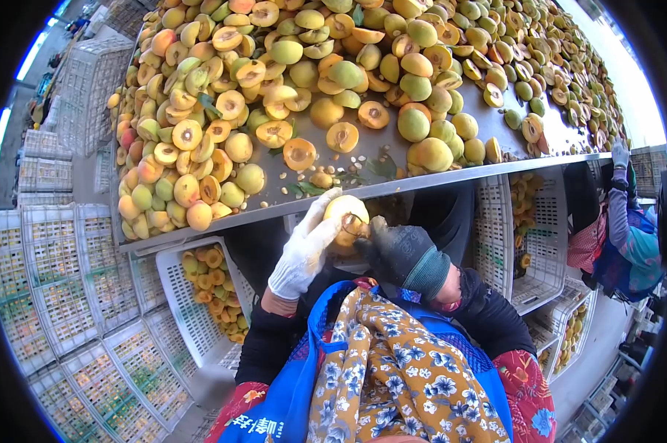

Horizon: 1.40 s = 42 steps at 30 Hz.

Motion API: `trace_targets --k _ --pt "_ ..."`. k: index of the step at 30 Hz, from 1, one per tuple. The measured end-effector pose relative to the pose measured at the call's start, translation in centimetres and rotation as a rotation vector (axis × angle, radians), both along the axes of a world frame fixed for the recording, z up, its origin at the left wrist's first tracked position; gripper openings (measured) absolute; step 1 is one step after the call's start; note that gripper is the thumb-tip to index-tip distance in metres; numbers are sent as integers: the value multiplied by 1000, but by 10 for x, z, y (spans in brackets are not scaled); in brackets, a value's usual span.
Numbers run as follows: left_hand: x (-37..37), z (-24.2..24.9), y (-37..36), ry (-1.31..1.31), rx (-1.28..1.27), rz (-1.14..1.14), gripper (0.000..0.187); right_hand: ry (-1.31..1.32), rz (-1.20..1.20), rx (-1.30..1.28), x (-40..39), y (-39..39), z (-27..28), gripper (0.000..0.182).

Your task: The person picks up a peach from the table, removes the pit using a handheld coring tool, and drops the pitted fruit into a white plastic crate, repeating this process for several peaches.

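"Stacked crates (56, 258) crowd the left side of this hall, and the metal worktop (451, 178) is heaped with fruit halves (299, 155). Which step am I looking at?"

"Handling of one pale-and-orange fruit (345, 210), I'd judge. It's up between both hands, just on the worker's side of the worktop's edge."

"And the grip on it?"

"White-gloved left hand (304, 247): fingers closed round the fruit's side, so that grip is narrowed onto it. Dark-gloved right hand (407, 255) is up at the other side. Whether it grips the fruit or something else, I can't tell from where I stand."

"What's that dark curve across it?"

"Could be a tool, could be part of the fruit. Too small to say."

"So what does the next move call for?"

"By my reckoning, a steady left grip, with the near face left free for the right fingers. A fruit-filled crate (186, 303) sits below the edge, to the left."
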<state>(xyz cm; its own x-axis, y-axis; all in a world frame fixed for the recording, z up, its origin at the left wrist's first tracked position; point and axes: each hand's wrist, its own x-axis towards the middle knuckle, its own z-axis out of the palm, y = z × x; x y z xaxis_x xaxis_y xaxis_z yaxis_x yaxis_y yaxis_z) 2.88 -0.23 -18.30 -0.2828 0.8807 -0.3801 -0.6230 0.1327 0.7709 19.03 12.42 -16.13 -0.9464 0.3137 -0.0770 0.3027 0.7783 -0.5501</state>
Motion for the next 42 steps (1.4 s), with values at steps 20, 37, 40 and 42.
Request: trace_targets --k 20,37,40,42 --pt "26 -8 1 485 -259 216 42 -40 -23 -104 -1 -12 0 30" --pt "39 0 15 866 -437 157 22 128 74 -846 5 -6 -32 23" --pt "36 -2 14 880 -232 148 23 -314 -334 -2102 9 5 -20 29" --pt "33 -14 12 987 10 169 25 -247 -315 -2428 15 -3 -35 35"
